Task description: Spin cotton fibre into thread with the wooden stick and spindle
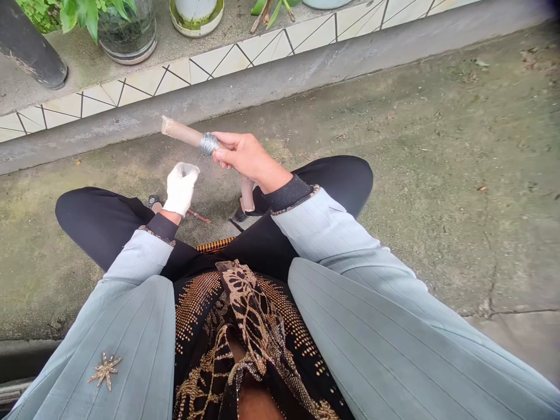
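Observation:
My right hand [245, 154], bare, is closed around the near end of a pale brown tube or stick [181, 132]. A bundle of thin silvery wire [209, 144] is wound around the stick, right beside my thumb and fingertips. The stick slants up to the left, its far end free. Just below and left of the coil is my left hand [181, 188], in a white glove with fingers pinched together. A fine strand seems to run from the coil towards those fingertips; the grip point itself is too small to see clearly.
My spread knees in black trousers [336, 178] flank the hands. A reddish stick [199, 217] lies on the concrete ground [437, 151]. Ahead runs a tiled ledge [262, 49] bearing a glass jar [126, 35], a white pot [195, 11] and a dark post [32, 44].

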Tool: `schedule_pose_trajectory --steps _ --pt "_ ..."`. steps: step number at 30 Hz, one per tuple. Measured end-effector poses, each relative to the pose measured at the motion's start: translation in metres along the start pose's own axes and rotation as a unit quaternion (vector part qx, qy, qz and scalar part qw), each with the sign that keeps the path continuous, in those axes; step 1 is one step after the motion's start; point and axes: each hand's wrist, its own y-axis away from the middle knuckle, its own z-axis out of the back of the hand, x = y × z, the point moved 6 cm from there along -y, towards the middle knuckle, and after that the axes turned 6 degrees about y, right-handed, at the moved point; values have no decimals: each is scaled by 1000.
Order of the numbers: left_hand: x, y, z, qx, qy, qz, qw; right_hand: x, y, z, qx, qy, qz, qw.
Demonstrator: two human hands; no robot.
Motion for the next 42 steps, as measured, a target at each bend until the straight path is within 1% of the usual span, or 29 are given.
schedule_pose_trajectory --steps 2,3,5,7,9,10,12,14,15,17,19,22,25,28,33,36,39,42 --pt "0 -5 4 -25 -47 -46 998 -1 0 -3 -2 -10 -8 1000" --pt "1 -8 7 -34 -49 -51 997 0 1 -4 3 -10 -9 1000" --pt "6 -13 12 -42 -21 -23 999 3 3 -7 18 -4 -8 1000" --pt "12 -17 13 -25 14 15 999 6 5 -9 26 -5 -7 1000" --pt "14 -20 13 -4 21 27 999 8 6 -12 28 -20 -2 999" --pt "13 -20 14 -5 8 15 1000 9 5 -13 28 -30 4 999" --pt "9 -21 18 -25 -42 -28 998 9 5 -15 34 -46 21 998" --pt "5 -20 20 -44 -96 -72 992 8 3 -18 42 -53 37 997" --pt "4 -19 20 -45 -112 -87 989 6 2 -18 44 -55 43 997" --pt "3 -18 19 -35 -117 -104 987 2 -2 -18 42 -66 55 995" --pt "3 -18 20 -32 -92 -113 989 -3 -6 -17 33 -88 66 993" --pt "7 -21 20 -34 -31 -109 993 -8 -10 -15 24 -116 67 991" --pt "12 -23 18 -20 8 -99 995 -9 -11 -12 19 -120 46 992" --pt "11 -23 17 -14 -2 -107 994 -7 -10 -10 17 -116 39 992" --pt "8 -23 17 -7 -23 -105 994 -2 -8 -14 29 -94 78 992" --pt "10 -25 19 -21 -26 -90 995 0 -8 -18 37 -67 91 993" --pt "13 -27 20 -42 -22 -73 996 -3 -9 -18 32 -45 72 996" --pt "10 -23 16 -27 -24 -80 996 -7 -13 -12 4 -43 30 999"
